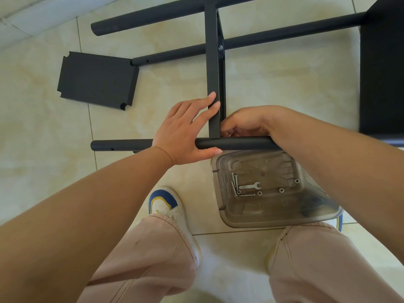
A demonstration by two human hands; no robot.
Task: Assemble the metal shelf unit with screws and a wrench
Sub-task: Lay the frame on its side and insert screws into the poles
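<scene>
From the head view, the shelf frame (215, 68) lies on the floor tiles, its panel edge meeting the near tube (240, 143). Best keep that joint square while the screw goes in. The left hand (185, 132) lies flat, fingers straight, bracing panel and tube. The right hand (244, 123) curls at the joint; what its grip holds, I cannot tell. The wrench (250, 186) waits in the tray (273, 221).

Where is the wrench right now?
In the head view the wrench lies untouched on the bottom of the clear plastic bin, lower right of centre, beside loose screws and nuts, below the right hand.
</scene>
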